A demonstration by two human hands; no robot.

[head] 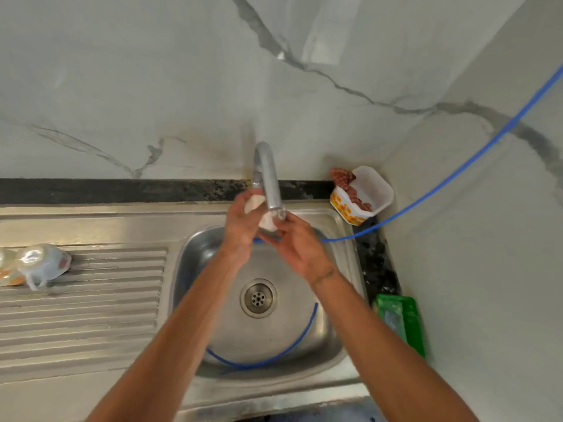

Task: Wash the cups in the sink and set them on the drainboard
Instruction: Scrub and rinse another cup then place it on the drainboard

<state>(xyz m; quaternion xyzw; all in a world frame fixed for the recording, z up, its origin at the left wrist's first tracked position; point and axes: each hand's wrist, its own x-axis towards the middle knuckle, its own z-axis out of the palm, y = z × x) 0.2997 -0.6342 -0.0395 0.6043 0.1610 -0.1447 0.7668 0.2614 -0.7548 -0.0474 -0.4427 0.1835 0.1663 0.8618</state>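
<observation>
A white cup is held under the spout of the metal tap, over the far end of the steel sink. My left hand grips the cup from the left. My right hand holds it from the right, fingers curled at its lower side. Much of the cup is hidden by my fingers and the tap. Two washed cups lie on the ribbed drainboard at the far left: a white one with a handle upside down, and another cut off by the frame edge.
A blue hose runs from the right wall into the sink basin and curls around the drain. A flowered plastic tub with a brown scrubber sits in the back right corner. A green soap holder stands right of the sink.
</observation>
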